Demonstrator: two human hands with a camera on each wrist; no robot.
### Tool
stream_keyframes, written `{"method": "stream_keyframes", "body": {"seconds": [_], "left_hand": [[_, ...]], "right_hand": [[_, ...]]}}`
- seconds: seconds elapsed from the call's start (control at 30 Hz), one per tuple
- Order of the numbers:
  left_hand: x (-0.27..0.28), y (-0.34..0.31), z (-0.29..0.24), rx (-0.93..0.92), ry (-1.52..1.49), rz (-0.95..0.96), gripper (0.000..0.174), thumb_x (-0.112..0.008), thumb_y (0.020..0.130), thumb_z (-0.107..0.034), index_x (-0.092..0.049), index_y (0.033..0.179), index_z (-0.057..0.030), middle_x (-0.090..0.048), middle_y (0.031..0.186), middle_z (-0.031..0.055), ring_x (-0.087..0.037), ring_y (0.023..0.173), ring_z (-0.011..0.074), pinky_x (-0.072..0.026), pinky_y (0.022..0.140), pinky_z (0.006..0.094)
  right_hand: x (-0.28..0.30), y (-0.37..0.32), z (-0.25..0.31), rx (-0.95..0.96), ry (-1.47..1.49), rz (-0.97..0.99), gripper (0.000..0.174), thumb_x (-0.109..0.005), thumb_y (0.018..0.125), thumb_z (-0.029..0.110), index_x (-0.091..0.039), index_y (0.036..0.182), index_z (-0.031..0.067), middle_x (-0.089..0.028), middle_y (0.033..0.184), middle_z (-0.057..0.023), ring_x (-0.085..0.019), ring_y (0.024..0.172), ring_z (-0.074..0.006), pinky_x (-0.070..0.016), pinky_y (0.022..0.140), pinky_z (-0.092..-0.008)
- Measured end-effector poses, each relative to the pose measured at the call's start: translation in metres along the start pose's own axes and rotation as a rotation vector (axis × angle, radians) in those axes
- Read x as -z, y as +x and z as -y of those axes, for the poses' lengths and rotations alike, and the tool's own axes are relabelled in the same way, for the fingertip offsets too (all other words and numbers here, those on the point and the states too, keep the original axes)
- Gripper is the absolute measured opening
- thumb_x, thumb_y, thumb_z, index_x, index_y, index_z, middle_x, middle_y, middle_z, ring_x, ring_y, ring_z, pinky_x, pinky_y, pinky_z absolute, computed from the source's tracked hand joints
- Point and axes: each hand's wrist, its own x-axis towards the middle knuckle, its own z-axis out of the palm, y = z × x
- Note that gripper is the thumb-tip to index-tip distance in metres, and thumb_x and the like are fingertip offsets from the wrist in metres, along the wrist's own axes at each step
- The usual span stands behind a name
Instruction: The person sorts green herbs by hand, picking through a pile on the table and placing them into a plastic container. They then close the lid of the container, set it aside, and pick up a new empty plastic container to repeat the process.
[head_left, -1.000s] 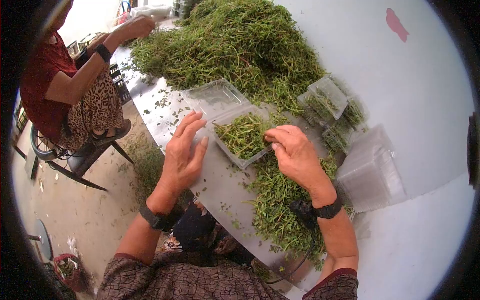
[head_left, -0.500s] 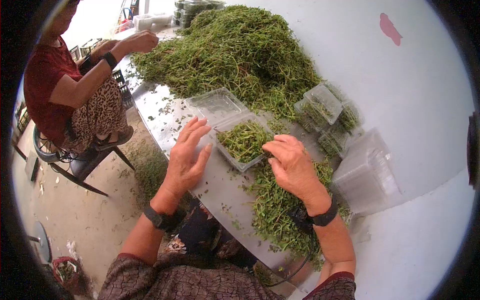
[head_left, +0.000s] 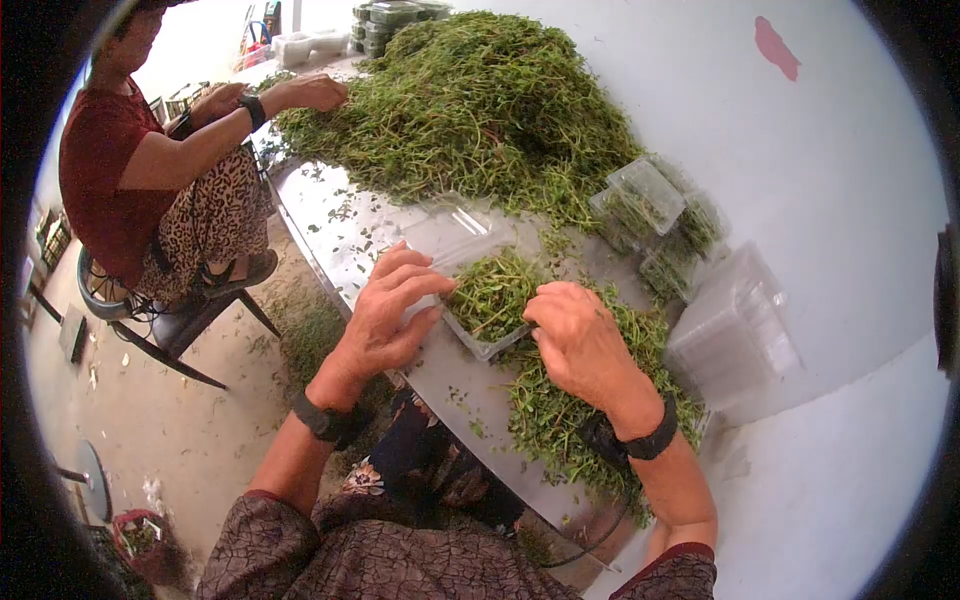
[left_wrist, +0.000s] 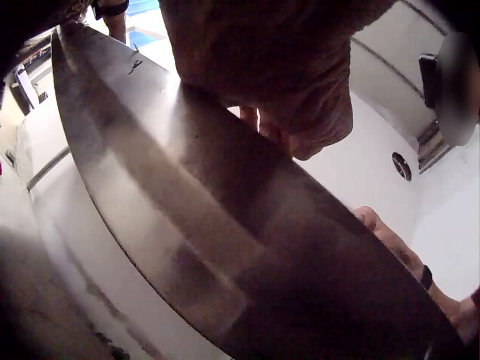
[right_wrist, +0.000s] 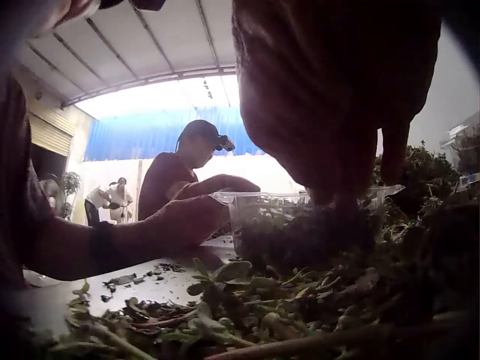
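Observation:
A clear plastic clamshell box (head_left: 484,350) stands on the metal table, filled with leafy green sprigs (head_left: 497,290); its clear lid (head_left: 450,228) lies folded back. My left hand (head_left: 392,312) is at the box's left side, fingers extended and fingertips right at the rim. With bent fingers my right hand (head_left: 580,345) pinches at the sprigs by the right rim. In the right wrist view the right hand (right_wrist: 337,112) reaches down into the box (right_wrist: 244,229), its fingertips hidden among the greens. The left wrist view shows the left hand (left_wrist: 262,67) dark above the metal table (left_wrist: 187,225).
A large heap of greens (head_left: 480,110) covers the back of the table. A smaller pile (head_left: 570,430) lies under my right forearm. Filled boxes (head_left: 650,205) and a stack of empty boxes (head_left: 735,335) stand on the right. Another person (head_left: 130,180) sits at the left.
My left hand has moved right, up to the box's left rim. The right hand stays at the right rim. The seated person's hand has reached farther toward the heap.

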Motion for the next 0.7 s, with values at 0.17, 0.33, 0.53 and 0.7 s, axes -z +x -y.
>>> {"method": "stream_keyframes", "body": {"seconds": [0.17,0.33,0.53,0.7], "left_hand": [[0.008,-0.002,-0.019,-0.042,0.016,-0.002,0.032,-0.062,0.077,-0.016,-0.065,0.107,-0.0078,-0.064,0.1,0.0082,-0.054,0.105,0.0305,-0.0264,0.108,0.0539],[0.006,0.009,-0.04,-0.058,0.093,0.122,0.038,-0.057,0.086,-0.033,-0.062,0.114,-0.0071,-0.058,0.12,0.011,-0.047,0.12,0.0331,-0.0223,0.11,0.0544],[-0.012,0.016,-0.041,-0.099,0.194,0.257,0.046,-0.054,0.088,-0.042,-0.059,0.115,-0.0062,-0.054,0.121,0.0125,-0.046,0.121,0.0316,-0.0178,0.111,0.0563],[-0.012,0.013,-0.039,-0.097,0.196,0.293,0.042,-0.052,0.088,-0.043,-0.062,0.106,-0.0058,-0.056,0.109,0.0112,-0.05,0.114,0.029,-0.0159,0.112,0.0564]], "right_hand": [[0.01,-0.009,0.005,0.009,0.081,0.0,0.022,-0.057,0.076,0.001,-0.06,0.098,0.0011,-0.061,0.101,-0.0168,-0.055,0.106,-0.0333,-0.0423,0.092,-0.0418],[0.018,0.002,0.008,0.033,0.044,-0.098,0.031,-0.057,0.079,0.002,-0.057,0.11,0.0023,-0.061,0.107,-0.0152,-0.054,0.109,-0.0329,-0.0411,0.094,-0.043],[-0.001,0.01,0.003,0.056,-0.012,-0.038,0.027,-0.059,0.081,0.007,-0.058,0.108,0.0017,-0.062,0.107,-0.0133,-0.052,0.11,-0.0331,-0.0375,0.098,-0.0439],[0.005,0.01,-0.003,0.053,-0.049,0.037,0.021,-0.061,0.081,0.011,-0.061,0.101,0.002,-0.065,0.098,-0.0122,-0.053,0.109,-0.0317,-0.0373,0.098,-0.0438]]}}
